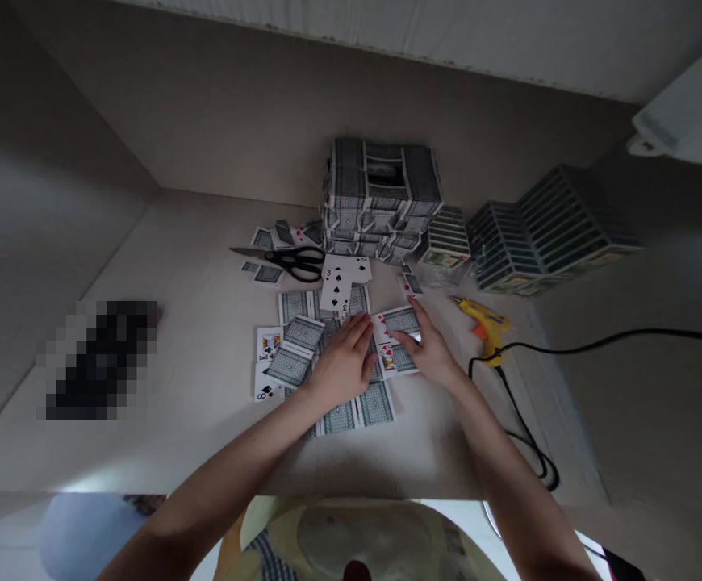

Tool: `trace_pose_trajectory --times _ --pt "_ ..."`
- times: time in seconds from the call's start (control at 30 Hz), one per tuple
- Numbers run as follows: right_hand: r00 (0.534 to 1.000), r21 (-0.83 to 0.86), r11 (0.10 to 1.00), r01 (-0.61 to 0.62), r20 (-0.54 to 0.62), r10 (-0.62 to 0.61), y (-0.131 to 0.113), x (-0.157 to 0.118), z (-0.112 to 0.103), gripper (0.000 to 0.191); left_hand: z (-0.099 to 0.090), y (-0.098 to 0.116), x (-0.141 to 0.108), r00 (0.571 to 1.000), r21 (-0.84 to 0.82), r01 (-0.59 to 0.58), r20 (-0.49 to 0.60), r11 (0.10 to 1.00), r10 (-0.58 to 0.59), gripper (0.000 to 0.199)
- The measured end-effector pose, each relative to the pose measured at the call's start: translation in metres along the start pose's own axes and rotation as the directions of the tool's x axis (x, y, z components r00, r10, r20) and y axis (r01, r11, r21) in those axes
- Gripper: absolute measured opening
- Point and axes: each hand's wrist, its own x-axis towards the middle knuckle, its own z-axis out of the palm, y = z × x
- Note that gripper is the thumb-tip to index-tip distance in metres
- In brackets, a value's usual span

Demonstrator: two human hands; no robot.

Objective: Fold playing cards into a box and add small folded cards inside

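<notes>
My left hand lies flat on a sheet of joined playing cards, its fingers stretched towards the right. On the right part of the sheet, my right hand touches face-down cards with thumb and index finger spread apart. Red picture cards show between the two hands. A three of spades lies face up above my left hand. Two joined face-down cards rest at a slant on the left side, over a king and an eight of spades.
Behind the cards stands a box built of cards. Black scissors lie left of it among card pieces. Card stacks and a yellow glue gun with a black cord are at right; a blurred dark object lies left.
</notes>
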Motion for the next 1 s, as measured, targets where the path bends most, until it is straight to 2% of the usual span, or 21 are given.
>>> trace_pose_trajectory --times 0.3,0.4,0.5,0.63,0.8,1.0 --pt "0.999 -0.031 1.000 0.003 0.036 -0.002 -0.003 0.001 -0.004 0.071 0.003 0.005 0.000 1.000 0.053 0.003 0.003 0.999 -0.003 0.048" --pt "1.000 -0.048 0.999 -0.004 0.010 0.004 -0.002 -0.002 -0.002 0.070 -0.001 0.012 0.001 0.999 0.096 0.031 -0.016 0.995 -0.029 0.045" --pt "1.000 -0.067 0.998 0.004 -0.028 -0.006 -0.002 -0.004 0.001 0.069 -0.008 0.018 0.000 0.998 0.144 0.056 0.009 0.988 -0.058 0.040" --pt "0.994 -0.124 0.992 -0.020 -0.107 0.006 -0.005 -0.008 0.006 0.063 -0.014 0.015 -0.005 0.998 0.137 -0.004 0.068 0.991 -0.006 0.034" --pt "0.969 -0.216 0.976 0.007 -0.239 -0.060 -0.008 -0.012 0.013 0.053 -0.004 0.003 -0.012 0.998 0.102 -0.062 0.000 0.993 0.062 0.030" --pt "0.974 -0.243 0.970 -0.026 -0.224 -0.030 -0.006 -0.019 0.023 0.053 0.004 0.000 -0.013 0.996 0.084 -0.060 -0.053 0.995 0.065 0.035"
